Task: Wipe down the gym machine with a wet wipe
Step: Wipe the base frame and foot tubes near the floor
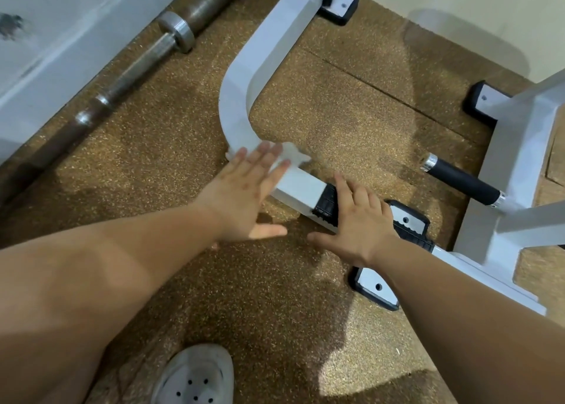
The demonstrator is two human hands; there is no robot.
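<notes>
Left hand (244, 195), fingers flat, presses wet wipe (289, 155) onto white frame (244, 97); right hand (360, 223), fingers relaxed, rests on black pad (327, 201).

Speckled brown floor (336, 122) carries white machine frame (247, 76), barbell (137, 64) along left, white shoe (195, 376)

The left hand (244, 195) lay flat, fingers straight, pressing a white wet wipe (287, 155) onto the curved white frame bar (241, 97) of the gym machine. The right hand (357, 220) rested open on the black ribbed plate (325, 203). A barbell (131, 67) lay on the speckled floor (336, 122) nearby
</notes>
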